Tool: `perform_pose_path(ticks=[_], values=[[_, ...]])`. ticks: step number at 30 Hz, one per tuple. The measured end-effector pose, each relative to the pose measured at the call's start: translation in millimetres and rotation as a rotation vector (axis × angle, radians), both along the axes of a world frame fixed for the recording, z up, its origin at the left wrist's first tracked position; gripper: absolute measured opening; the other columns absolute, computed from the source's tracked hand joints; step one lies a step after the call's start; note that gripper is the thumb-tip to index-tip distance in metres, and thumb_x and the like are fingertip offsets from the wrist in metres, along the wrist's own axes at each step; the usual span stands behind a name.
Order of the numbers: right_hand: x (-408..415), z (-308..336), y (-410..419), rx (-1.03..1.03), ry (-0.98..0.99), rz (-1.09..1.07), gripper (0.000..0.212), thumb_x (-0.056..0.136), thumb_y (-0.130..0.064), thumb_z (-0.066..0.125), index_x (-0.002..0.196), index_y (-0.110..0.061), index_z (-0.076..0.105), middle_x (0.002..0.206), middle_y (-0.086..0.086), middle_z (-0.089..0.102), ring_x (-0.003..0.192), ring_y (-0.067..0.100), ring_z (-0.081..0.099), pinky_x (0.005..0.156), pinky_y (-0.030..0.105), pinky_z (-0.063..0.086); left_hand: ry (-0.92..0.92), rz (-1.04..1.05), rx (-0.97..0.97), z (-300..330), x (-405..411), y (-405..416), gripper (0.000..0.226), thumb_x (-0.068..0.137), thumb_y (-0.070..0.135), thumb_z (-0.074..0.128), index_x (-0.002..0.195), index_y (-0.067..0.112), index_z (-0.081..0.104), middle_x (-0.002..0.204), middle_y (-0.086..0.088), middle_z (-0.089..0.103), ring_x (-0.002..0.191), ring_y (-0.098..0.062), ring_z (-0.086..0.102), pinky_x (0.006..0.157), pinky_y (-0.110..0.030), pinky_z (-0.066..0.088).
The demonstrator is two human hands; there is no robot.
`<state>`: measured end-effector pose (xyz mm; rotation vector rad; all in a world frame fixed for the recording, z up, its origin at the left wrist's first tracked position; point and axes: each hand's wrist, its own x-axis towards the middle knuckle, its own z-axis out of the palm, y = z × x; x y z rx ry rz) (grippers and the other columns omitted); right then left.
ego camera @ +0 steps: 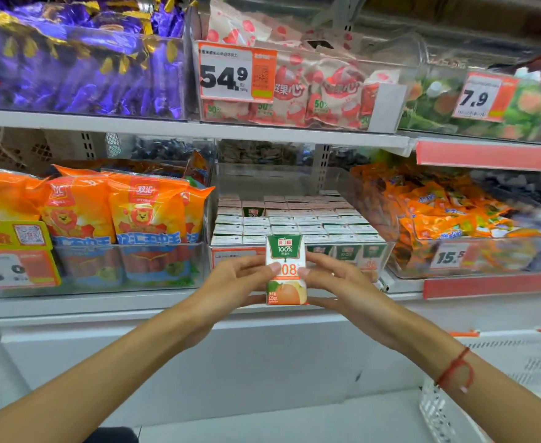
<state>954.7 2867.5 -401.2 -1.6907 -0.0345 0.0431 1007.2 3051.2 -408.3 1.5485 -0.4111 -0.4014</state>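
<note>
A small juice carton (285, 251), white with a green top and an orange fruit picture, is held upright in front of a shop shelf. My left hand (237, 282) grips its left side with the thumb on the front. My right hand (336, 282) grips its right side the same way. Behind it, a clear bin (382, 251) holds several rows of the same cartons (294, 219), seen mostly from their tops.
Orange sausage packs (115, 212) fill the bin to the left, orange snack bags (448, 212) the bin to the right. The upper shelf carries purple sweets (80, 59), pink-and-white bags (320, 91) and price tags (235, 75). A white perforated basket (438, 410) stands at lower right.
</note>
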Motion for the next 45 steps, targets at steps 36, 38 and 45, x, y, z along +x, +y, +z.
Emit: perform_pose_path(ticks=[36, 38, 45], values=[[3.8, 5.5, 6.7, -0.078, 0.067, -0.017, 0.051, 0.072, -0.038, 0.076, 0.118, -0.021, 0.063, 0.103, -0.003, 0.074, 0.096, 0.007, 0.07, 0.081, 0.021, 0.055, -0.021, -0.05, 0.092, 1.8, 10.1, 9.2, 0.026, 0.087, 0.055, 0.056, 0.095, 0.036, 0.07, 0.1, 0.016, 0.075, 0.099, -0.002, 0.068, 0.088, -0.022, 0.051], [2.7, 6.3, 5.1, -0.07, 0.141, 0.106, 0.062, 0.068, -0.037, 0.076, 0.126, -0.022, 0.061, 0.115, -0.006, 0.071, 0.108, 0.007, 0.066, 0.094, 0.028, 0.052, 0.014, -0.037, 0.044, 2.6, 12.1, 8.1, 0.026, 0.09, 0.052, 0.055, 0.098, 0.033, 0.07, 0.101, 0.012, 0.075, 0.097, -0.004, 0.07, 0.089, -0.024, 0.052], [1.2, -6.1, 20.9, -0.146, -0.032, -0.172, 0.047, 0.06, -0.034, 0.091, 0.1, -0.025, 0.067, 0.085, -0.008, 0.075, 0.08, -0.002, 0.069, 0.071, 0.013, 0.052, -0.037, 0.143, -0.07, 0.7, 6.0, 1.6, 0.015, 0.091, 0.042, 0.06, 0.088, 0.032, 0.071, 0.085, 0.013, 0.076, 0.082, -0.003, 0.072, 0.067, -0.014, 0.057]])
